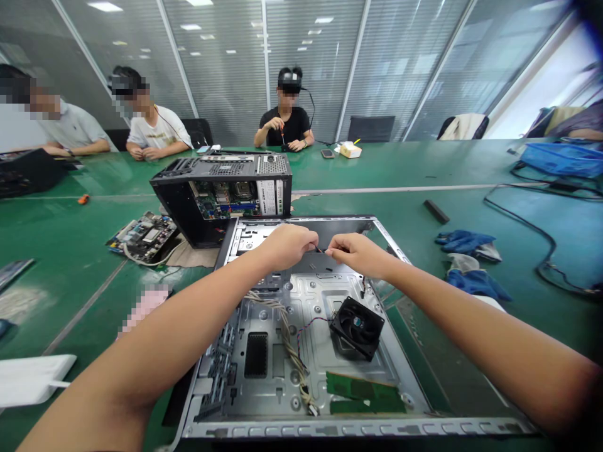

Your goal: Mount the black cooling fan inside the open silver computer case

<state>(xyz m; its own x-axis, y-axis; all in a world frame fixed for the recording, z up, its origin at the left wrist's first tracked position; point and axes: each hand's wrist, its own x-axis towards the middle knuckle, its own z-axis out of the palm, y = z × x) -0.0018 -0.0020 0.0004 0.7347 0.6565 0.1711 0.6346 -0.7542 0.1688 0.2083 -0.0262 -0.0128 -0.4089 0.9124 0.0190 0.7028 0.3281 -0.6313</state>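
Observation:
An open metal computer case point(301, 295) lies flat on the green table in front of me. My left hand point(285, 246) and my right hand point(355, 254) meet above its far half, both pinched shut on a small dark connector or wire end point(320, 250) between them; I cannot make out exactly what it is. Inside the case lie a black cooling fan point(357, 326) with thin wires, a braided cable bundle point(292, 351) and a green memory stick point(362, 395).
A second black computer case point(221, 194) stands behind mine, with a loose motherboard point(144, 235) to its left. Blue gloves point(466, 242) and black cables point(541, 235) lie at the right. A white pad point(32, 376) sits near left. Three people sit across the table.

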